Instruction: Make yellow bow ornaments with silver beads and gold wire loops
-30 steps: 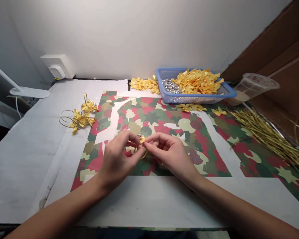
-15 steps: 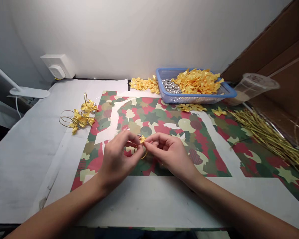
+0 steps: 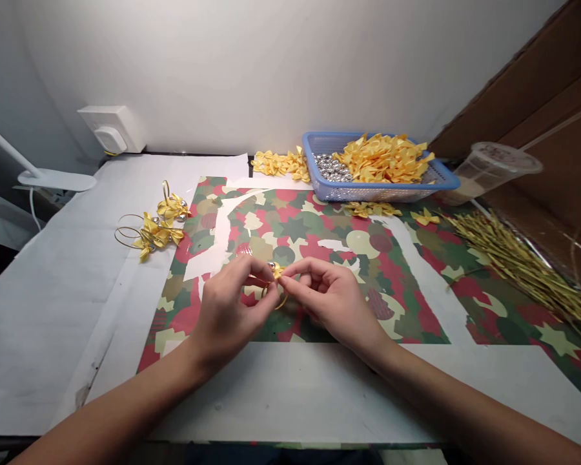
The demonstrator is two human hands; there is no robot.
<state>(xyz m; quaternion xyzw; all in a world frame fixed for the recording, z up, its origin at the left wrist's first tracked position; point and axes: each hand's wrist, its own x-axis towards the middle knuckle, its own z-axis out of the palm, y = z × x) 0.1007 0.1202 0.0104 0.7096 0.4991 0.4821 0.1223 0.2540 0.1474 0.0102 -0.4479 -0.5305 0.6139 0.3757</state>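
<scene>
Between my two hands hangs a gold wire ring point(image 3: 281, 303) topped by a yellow ribbon bow point(image 3: 279, 271) and a small silver bell point(image 3: 271, 265). My left hand point(image 3: 235, 303) pinches the ring and bow from the left, thumb against forefinger. From the right, the thumb and forefinger of my right hand point(image 3: 329, 294) close on the bow's edge. Both sets of fingertips nearly meet and partly hide the ring and the bell. Beneath them lies a camouflage-patterned sheet point(image 3: 295, 226) in red, green and beige.
Finished-looking rings with bows and bells point(image 3: 157, 232) lie at left. Behind, a blue basket point(image 3: 382, 192) holds silver bells and yellow bows; more bows point(image 3: 278, 164) lie beside it. At right are a bundle of gold wire stems point(image 3: 523, 258) and a tilted plastic cup point(image 3: 494, 168).
Hardly anything differs. The bow and ring have turned very slightly between my fingertips, and both hands keep their pinch in the same place.
</scene>
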